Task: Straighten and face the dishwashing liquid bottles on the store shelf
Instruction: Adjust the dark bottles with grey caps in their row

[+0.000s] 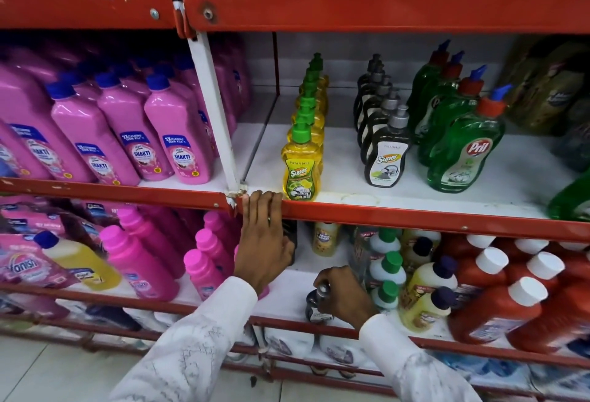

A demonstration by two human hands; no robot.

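On the middle shelf stand three rows of dishwashing liquid: yellow bottles with green caps point(301, 168), dark bottles with grey caps point(387, 159) and green Pril bottles point(461, 152), labels facing out. My left hand point(262, 242) rests with its fingers hooked over the red front edge of that shelf point(415, 218), holding no bottle. One shelf lower, my right hand point(343, 294) is closed around the grey-capped top of a dark bottle point(314, 309) standing at the front edge. The bottle's label is mostly hidden by the shelf lip.
Pink Shakti bottles point(178, 143) fill the left bay behind a white upright point(217, 120). On the lower shelf stand pink bottles point(140, 261), green-capped bottles point(388, 270), yellow bottles with dark caps point(427, 299) and red bottles with white caps point(498, 309). Tiled floor lies below.
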